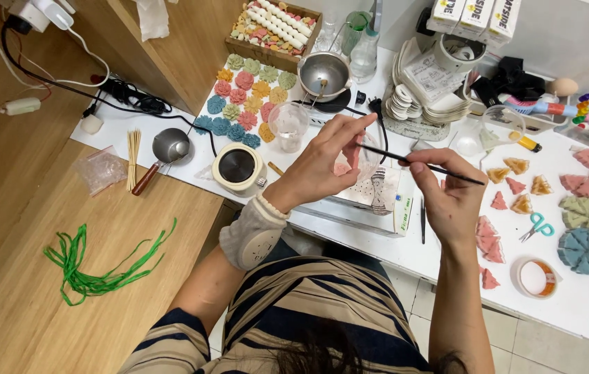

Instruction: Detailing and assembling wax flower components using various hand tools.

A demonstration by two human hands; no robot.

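Fingers (415,166) of right hand (450,201) pinch brush (419,163); left hand (322,166) grips pink piece (344,166) (wrist bent).

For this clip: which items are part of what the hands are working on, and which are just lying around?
In use:
left hand holding a small pink wedge-shaped piece
right hand holding a thin black brush

Lying about:
green raffia strands
teal-handled scissors
bundle of wooden skewers
roll of clear tape
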